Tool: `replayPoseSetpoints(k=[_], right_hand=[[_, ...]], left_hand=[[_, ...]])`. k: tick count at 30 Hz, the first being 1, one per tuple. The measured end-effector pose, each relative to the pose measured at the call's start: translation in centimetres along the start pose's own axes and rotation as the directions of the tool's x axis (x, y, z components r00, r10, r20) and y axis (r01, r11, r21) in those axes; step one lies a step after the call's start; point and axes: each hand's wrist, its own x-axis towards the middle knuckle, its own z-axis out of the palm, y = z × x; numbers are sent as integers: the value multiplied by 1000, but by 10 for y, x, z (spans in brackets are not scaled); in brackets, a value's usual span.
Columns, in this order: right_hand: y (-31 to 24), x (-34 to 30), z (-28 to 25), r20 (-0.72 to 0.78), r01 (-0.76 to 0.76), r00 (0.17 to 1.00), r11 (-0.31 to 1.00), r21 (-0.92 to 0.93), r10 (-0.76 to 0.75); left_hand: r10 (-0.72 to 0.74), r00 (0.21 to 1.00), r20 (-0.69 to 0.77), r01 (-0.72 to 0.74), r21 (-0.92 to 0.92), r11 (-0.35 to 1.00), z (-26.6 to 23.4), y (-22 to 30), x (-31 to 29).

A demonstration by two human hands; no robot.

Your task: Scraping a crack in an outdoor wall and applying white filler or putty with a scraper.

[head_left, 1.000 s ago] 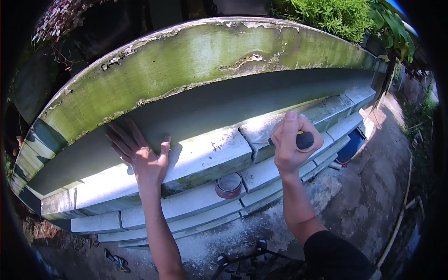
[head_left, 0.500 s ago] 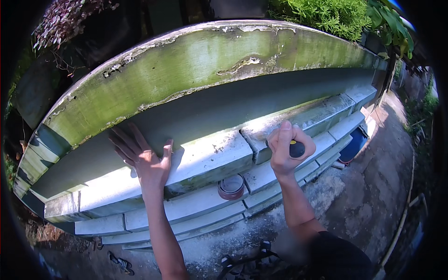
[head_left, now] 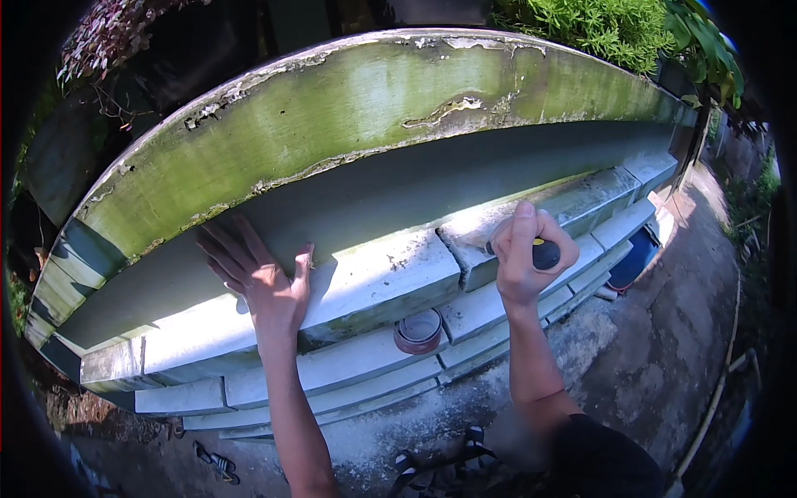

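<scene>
My left hand (head_left: 264,286) is open, fingers spread, pressed against the shaded wall face (head_left: 357,212) just above the white ledge (head_left: 365,278). My right hand (head_left: 529,257) is wrapped round a black-handled tool (head_left: 545,254) with a yellow spot on the handle's end. It is over the ledge, just right of a dark, broken joint. The tool's working end is mostly hidden by my fingers, so its kind cannot be made out. Flaking, dirty patches mark the ledge's top, more so on the right side.
A small reddish round tub (head_left: 418,329) stands on the step below the ledge. A mossy, peeling band (head_left: 332,124) overhangs the wall, with green plants (head_left: 598,33) above. A blue object (head_left: 635,261) lies at the steps' right end. Sandals (head_left: 216,463) are on the ground, lower left.
My right hand has shifted slightly right and away along the ledge with the tool still in it. My left hand stays on the wall. The whole view has shifted a little.
</scene>
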Motion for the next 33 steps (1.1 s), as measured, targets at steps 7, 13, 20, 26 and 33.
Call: replayPoseSetpoints(k=[7,13,20,26,33], right_hand=[[3,7,-9,-23,-95,995,995,-24,94],[5,3,-11,-40,-22,999,996,-92,18],[7,35,-9,122,-236,967,964,118,222],[30,37,-16,497,-430,820,878,209,283],[-10,12,-52,372,-238,927,834,498,43]], left_hand=[[85,992,-97,-86,-7,996,8,0,2],[245,921,-302,-234,74,970,18,-5,3],[30,998,52,-24,-119,993,16,-7,7],[314,857,-409,-216,268,939,24,-6,7],[332,827,-454,-250,231,940,21,-6,9]])
